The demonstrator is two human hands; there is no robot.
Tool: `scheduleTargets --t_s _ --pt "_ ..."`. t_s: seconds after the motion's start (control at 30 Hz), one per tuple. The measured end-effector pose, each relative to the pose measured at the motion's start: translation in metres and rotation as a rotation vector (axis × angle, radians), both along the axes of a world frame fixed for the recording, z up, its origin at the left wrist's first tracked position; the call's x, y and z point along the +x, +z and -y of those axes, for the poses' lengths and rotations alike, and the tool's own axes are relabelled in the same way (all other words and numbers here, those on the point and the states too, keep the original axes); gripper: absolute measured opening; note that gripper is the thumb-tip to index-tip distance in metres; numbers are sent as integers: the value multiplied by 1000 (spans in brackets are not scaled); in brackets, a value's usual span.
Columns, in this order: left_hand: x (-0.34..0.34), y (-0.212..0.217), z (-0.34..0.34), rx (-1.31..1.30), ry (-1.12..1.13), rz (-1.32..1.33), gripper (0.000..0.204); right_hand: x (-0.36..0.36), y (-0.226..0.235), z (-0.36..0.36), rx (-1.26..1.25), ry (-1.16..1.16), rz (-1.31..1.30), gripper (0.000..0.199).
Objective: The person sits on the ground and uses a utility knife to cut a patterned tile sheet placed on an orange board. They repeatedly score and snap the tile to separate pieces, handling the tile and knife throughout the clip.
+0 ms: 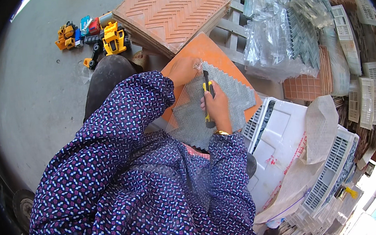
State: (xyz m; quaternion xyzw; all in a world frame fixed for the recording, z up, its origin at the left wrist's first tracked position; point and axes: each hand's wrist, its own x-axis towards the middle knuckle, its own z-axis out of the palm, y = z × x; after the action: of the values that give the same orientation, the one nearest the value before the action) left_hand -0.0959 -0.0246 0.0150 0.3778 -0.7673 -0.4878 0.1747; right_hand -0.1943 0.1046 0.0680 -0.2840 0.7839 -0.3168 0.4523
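Note:
A grey mesh-backed sheet (235, 88) with stepped edges lies over an orange board (217, 50) in front of me. My right hand (218, 107) is wrapped round a yellow and black utility knife (207, 98). The knife's tip points away from me, close to the far edge of the sheet. My left hand (184, 70) is closed at the sheet's far left corner, its fingertips pinching the whitish mesh edge beside the knife tip. Near my lap, the sheet's lower end passes by my patterned sleeves.
Terracotta herringbone-patterned trays (181, 8) are stacked beyond the board. Toy trucks (114, 38) stand on the floor at far left. Plastic-wrapped sheets (275, 35) rest on a pale pallet (232, 25). A white crate (276, 131) stands close on my right, with slatted crates (328, 169) beyond.

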Motion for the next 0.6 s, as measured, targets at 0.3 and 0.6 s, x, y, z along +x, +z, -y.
scheduleTargets --t_s 0.3,0.6 --pt "-1 -7 -1 -77 14 -48 17 23 -12 -4 45 -65 -62 48" --pt "-2 -7 3 -22 -35 -35 20 25 0 12 78 -105 49 42"
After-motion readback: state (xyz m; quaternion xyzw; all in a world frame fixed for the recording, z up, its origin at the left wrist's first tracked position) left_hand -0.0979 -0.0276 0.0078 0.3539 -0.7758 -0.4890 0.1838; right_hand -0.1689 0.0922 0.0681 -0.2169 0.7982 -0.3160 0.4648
